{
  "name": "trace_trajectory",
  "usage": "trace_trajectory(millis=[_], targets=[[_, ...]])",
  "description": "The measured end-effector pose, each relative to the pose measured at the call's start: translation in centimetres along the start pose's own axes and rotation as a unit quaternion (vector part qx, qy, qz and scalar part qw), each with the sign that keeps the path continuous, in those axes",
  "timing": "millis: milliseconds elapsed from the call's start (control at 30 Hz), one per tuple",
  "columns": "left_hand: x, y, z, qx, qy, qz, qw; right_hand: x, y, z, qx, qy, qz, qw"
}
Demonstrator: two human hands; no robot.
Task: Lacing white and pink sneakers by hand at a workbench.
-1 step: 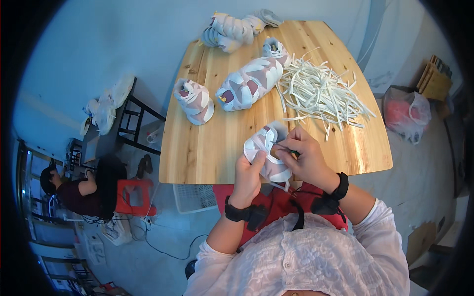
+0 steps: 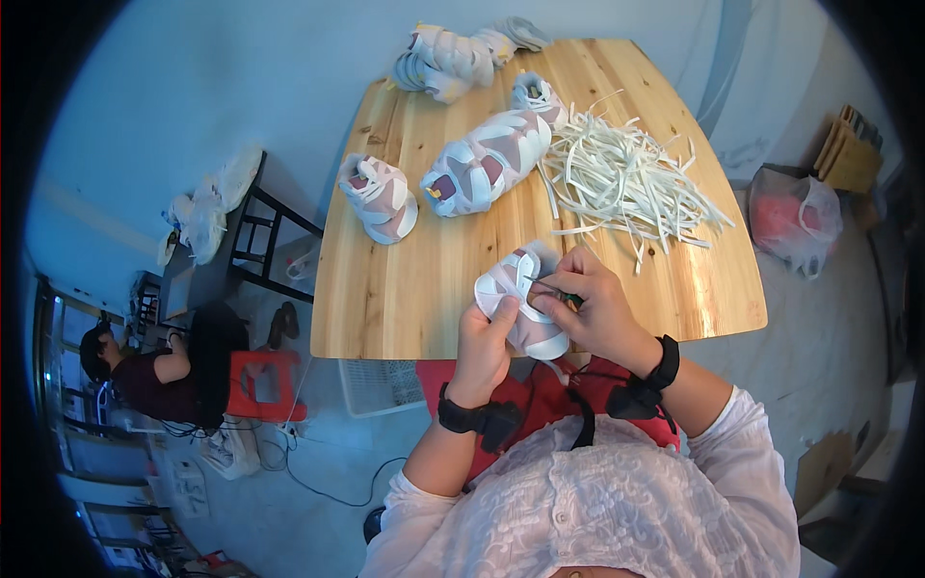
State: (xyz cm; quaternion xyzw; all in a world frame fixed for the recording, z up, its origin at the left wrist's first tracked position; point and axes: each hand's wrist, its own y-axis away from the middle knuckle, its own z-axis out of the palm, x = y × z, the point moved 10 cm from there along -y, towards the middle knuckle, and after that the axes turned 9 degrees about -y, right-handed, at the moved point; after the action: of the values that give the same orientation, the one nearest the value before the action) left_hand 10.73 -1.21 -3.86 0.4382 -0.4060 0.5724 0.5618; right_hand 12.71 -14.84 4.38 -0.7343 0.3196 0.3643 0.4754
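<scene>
My left hand [image 2: 486,337] is closed on the side of a small white and pinkish shoe upper [image 2: 540,332], its thumb lying on top. It is held over the near edge of the wooden table. My right hand [image 2: 595,301] pinches a thin tool [image 2: 573,301] with a dark greenish handle. The tool's slim dark shaft points left to the row of eyelets on the upper; whether its tip is through a hole is too small to tell. A pale lace end hangs at the lower end of the upper.
On the table [image 2: 424,299] lie a finished-looking laced upper [image 2: 381,197], a nested row of uppers [image 2: 491,164] and a heap of white laces [image 2: 631,183]. Another stack of uppers [image 2: 448,67] stands at the far edge. A person [image 2: 164,371] sits at far left near a red stool [image 2: 265,385].
The upper has tilted slightly in my hands, and the lace end below it hangs differently. My right fingers have shifted a little with the tool.
</scene>
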Motion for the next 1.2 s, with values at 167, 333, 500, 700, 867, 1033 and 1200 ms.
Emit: trace_trajectory(millis=[167,333,500,700,867,1033,1200], targets=[[-1.6,-0.2,-0.6,0.02,0.037,-0.029,0.999,2.1,0.1,0.6,-0.012,-0.028,0.022,0.999],[-1.3,-0.9,-2.9,0.053,0.024,0.017,0.998,3.4,1.9,-2.0,0.037,-0.113,0.08,0.99],[-1.3,-0.4,-3.0,0.037,0.008,0.036,0.999,3.9,6.2,-2.6,-0.056,-0.054,0.099,0.992],[-1.3,-0.8,-3.0,0.003,0.038,0.052,0.998,2.5,8.6,-5.3,-0.006,0.046,0.076,0.996],[-1.3,-0.5,-2.9,-0.018,0.031,0.047,0.998,4.3,9.3,-8.2,0.063,0.042,0.178,0.981],[-0.3,-0.3,-3.2,-0.017,0.007,0.067,0.998,4.7,6.3,-10.9,0.079,0.185,0.124,0.972],[1.6,-0.3,-5.9,0.019,0.02,0.083,0.996,6.0,1.4,-10.7,0.004,0.273,0.105,0.956]])
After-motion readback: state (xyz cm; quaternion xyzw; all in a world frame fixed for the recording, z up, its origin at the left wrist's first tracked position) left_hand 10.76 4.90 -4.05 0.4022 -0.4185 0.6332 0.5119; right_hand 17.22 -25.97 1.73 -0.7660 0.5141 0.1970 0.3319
